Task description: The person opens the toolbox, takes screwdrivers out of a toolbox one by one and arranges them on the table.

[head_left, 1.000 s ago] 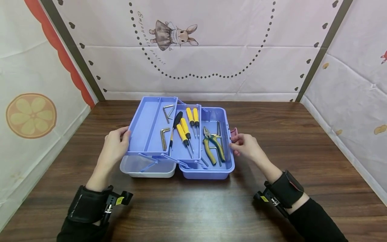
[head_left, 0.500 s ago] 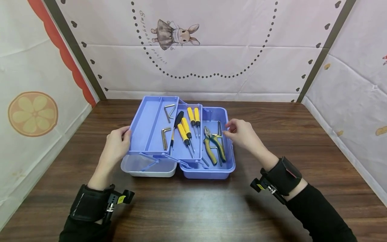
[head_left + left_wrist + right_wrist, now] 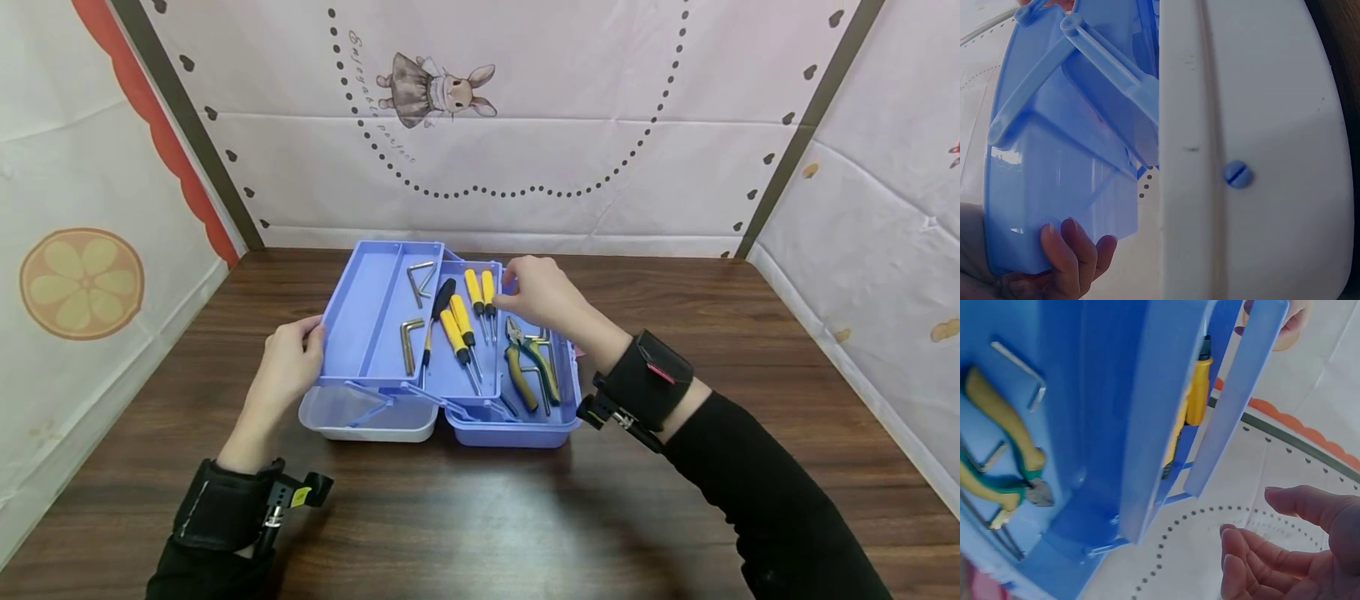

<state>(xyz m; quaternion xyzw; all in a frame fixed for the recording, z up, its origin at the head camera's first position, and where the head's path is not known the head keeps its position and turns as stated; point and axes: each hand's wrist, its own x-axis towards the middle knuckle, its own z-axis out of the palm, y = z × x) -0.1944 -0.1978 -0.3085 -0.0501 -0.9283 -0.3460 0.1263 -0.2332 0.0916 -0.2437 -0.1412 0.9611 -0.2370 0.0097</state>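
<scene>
My left hand (image 3: 288, 362) grips the left end of the blue upper tray (image 3: 343, 325); in the left wrist view its fingers (image 3: 1063, 253) curl round the tray's corner from below. Over the far end of the toolbox's blue base (image 3: 517, 435), my right hand (image 3: 543, 292) hovers near the yellow-handled screwdrivers (image 3: 474, 287). The right wrist view shows its thumb and fingers apart, with nothing between them. Several screwdrivers lie in the middle tray (image 3: 487, 367). Pliers (image 3: 519, 379) lie in the base among L-shaped hex keys. More hex keys (image 3: 408, 346) are in the upper tray.
The toolbox's pale lid (image 3: 375, 429) lies folded out under the upper tray, left of the base. Blue hinge arms (image 3: 442, 402) link the trays. A pink latch (image 3: 578, 352) sits on the right side. Printed cloth walls (image 3: 525, 150) surround the wooden table (image 3: 480, 517).
My right hand has left the pink latch at the box's right side and moved up and left over the far end, towards the screwdrivers. The left hand stays on the tray.
</scene>
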